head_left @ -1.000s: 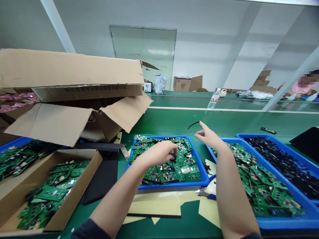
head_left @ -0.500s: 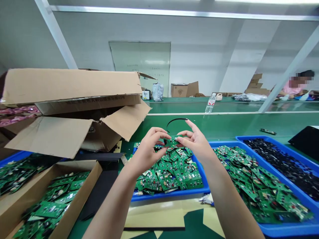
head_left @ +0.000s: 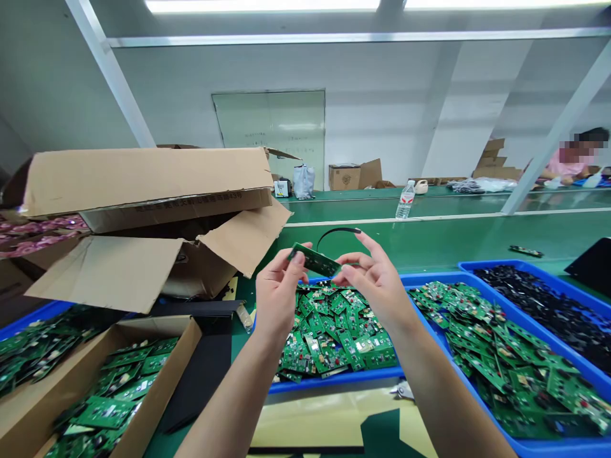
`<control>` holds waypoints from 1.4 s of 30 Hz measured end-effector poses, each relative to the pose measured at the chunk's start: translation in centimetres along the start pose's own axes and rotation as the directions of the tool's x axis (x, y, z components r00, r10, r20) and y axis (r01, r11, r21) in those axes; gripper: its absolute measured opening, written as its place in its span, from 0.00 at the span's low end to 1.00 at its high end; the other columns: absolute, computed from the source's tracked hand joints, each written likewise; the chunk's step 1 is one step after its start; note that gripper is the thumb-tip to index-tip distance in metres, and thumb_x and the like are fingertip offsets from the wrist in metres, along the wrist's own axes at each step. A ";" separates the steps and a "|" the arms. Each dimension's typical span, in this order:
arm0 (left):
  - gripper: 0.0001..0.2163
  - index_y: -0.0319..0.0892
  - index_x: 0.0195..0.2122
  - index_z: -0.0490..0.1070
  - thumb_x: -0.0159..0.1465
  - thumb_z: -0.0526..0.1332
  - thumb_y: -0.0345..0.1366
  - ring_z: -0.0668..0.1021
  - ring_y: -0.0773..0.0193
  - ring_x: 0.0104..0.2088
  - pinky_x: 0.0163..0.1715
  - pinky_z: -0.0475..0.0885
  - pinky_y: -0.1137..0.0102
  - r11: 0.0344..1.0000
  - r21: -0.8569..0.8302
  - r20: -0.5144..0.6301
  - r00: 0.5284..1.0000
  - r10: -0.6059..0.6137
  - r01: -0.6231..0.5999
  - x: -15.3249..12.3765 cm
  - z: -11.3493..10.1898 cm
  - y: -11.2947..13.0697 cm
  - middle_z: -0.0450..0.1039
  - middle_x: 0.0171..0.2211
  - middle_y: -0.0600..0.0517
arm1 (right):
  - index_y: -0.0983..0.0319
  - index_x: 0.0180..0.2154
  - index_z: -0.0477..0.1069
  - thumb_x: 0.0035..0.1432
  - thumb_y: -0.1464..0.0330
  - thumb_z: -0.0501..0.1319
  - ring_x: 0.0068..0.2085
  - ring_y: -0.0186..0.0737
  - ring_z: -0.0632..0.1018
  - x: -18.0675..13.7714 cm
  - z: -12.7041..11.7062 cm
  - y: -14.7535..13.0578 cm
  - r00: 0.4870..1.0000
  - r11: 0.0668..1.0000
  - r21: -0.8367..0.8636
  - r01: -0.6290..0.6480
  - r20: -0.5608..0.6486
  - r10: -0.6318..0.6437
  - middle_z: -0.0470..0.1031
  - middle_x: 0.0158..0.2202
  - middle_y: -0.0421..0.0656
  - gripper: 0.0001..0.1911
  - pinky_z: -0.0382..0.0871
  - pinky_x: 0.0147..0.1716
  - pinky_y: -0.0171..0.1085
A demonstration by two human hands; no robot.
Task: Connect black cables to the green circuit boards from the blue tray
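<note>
Between both hands, above a blue tray (head_left: 334,381) heaped with green boards, is one green circuit board (head_left: 316,260). My left hand (head_left: 282,286) pinches its left end, thumb on the near face. The thumb and fingers of my right hand (head_left: 372,273) grip its right end, while the index finger stretches up. A thin black strip (head_left: 334,231) arches above the board, its right end at that index fingertip; where its lower end goes is hidden behind the board.
Right of me are a blue tray of circuit boards (head_left: 515,362) and a blue tray of black parts (head_left: 548,312). On the left stand a cardboard box of boards (head_left: 181,356) and large open cartons (head_left: 147,184). Snips (head_left: 403,390) lie near the front; a water bottle (head_left: 405,200) stands behind.
The board has been tilted, its right end now lower, and a different, barer face shows. My left thumb has moved up onto it. The view has shifted slightly.
</note>
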State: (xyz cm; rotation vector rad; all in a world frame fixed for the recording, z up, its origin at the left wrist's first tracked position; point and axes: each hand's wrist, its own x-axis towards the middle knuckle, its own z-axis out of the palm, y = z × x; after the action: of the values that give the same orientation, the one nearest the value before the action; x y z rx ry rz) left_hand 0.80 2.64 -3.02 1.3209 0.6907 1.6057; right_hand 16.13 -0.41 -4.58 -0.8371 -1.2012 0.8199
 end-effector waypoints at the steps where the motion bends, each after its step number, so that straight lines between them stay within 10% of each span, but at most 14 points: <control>1: 0.10 0.42 0.34 0.78 0.56 0.67 0.43 0.71 0.72 0.25 0.28 0.71 0.75 1.000 -0.019 -0.073 0.997 0.023 -0.024 0.2 -0.1 0.2 0.78 0.38 0.50 | 0.57 0.60 0.58 0.54 0.64 0.63 0.34 0.37 0.79 0.0 -0.2 -0.1 0.998 0.997 -0.057 0.049 -0.028 -0.051 0.75 0.38 0.43 0.32 0.78 0.36 0.40; 6: 0.05 0.43 0.27 0.72 0.55 0.64 0.37 0.78 0.66 0.36 0.44 0.75 0.67 0.972 -0.232 -0.158 0.987 -0.007 -0.030 1.0 -1.0 2.3 0.75 0.31 0.54 | 0.57 0.42 0.72 0.57 0.66 0.61 0.40 0.39 0.78 0.0 -1.3 -0.7 0.949 0.913 -0.333 0.235 -0.124 -0.289 0.75 0.42 0.44 0.10 0.77 0.39 0.41; 12: 0.10 0.42 0.32 0.69 0.52 0.68 0.37 0.68 0.75 0.19 0.30 0.73 0.73 0.942 -0.262 -0.013 0.976 -0.219 0.208 0.4 -0.4 2.8 0.63 0.20 0.61 | 0.58 0.37 0.74 0.58 0.69 0.59 0.42 0.40 0.77 -0.3 -1.0 -1.0 0.922 0.853 -0.386 0.352 -0.018 -0.388 0.75 0.41 0.45 0.06 0.78 0.39 0.42; 20: 0.10 0.39 0.32 0.76 0.52 0.69 0.40 0.66 0.72 0.21 0.25 0.63 0.74 0.955 0.261 0.241 0.949 -0.204 0.139 -0.4 0.0 1.1 0.66 0.20 0.57 | 0.57 0.39 0.76 0.59 0.70 0.58 0.45 0.41 0.77 -0.9 -0.6 -1.4 0.910 0.809 -0.421 0.410 0.132 -0.393 0.75 0.43 0.46 0.08 0.77 0.41 0.43; 33: 0.10 0.40 0.27 0.70 0.58 0.65 0.41 0.63 0.72 0.22 0.22 0.59 0.75 0.938 0.321 0.406 0.875 -0.264 0.134 -1.0 0.1 1.8 0.61 0.21 0.58 | 0.59 0.36 0.76 0.60 0.77 0.53 0.33 0.38 0.76 -0.1 -1.3 -0.5 0.746 0.463 -0.672 0.577 0.204 -0.634 0.72 0.45 0.49 0.14 0.75 0.35 0.44; 38: 0.12 0.40 0.27 0.68 0.58 0.65 0.42 0.62 0.73 0.20 0.20 0.57 0.77 0.942 0.287 0.379 0.883 -0.278 0.173 -0.8 -0.4 1.6 0.59 0.19 0.59 | 0.58 0.51 0.71 0.60 0.74 0.53 0.33 0.40 0.78 0.1 -1.0 -0.1 0.828 0.438 -0.768 0.467 0.207 -0.521 0.71 0.50 0.52 0.19 0.75 0.35 0.45; 42: 0.11 0.39 0.28 0.69 0.57 0.66 0.42 0.63 0.74 0.20 0.20 0.58 0.77 0.946 0.260 0.382 0.878 -0.287 0.196 -0.7 -0.6 1.8 0.61 0.19 0.59 | 0.61 0.60 0.63 0.60 0.68 0.57 0.36 0.45 0.79 0.4 -1.5 0.2 0.938 0.609 -0.743 0.276 0.071 -0.338 0.73 0.49 0.53 0.26 0.75 0.34 0.46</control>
State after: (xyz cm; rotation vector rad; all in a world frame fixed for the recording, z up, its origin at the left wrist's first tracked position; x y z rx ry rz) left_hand -0.25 1.32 -1.97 1.5999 0.7414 1.0203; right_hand 17.66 -0.14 -4.78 -1.2590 -1.5838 -0.0476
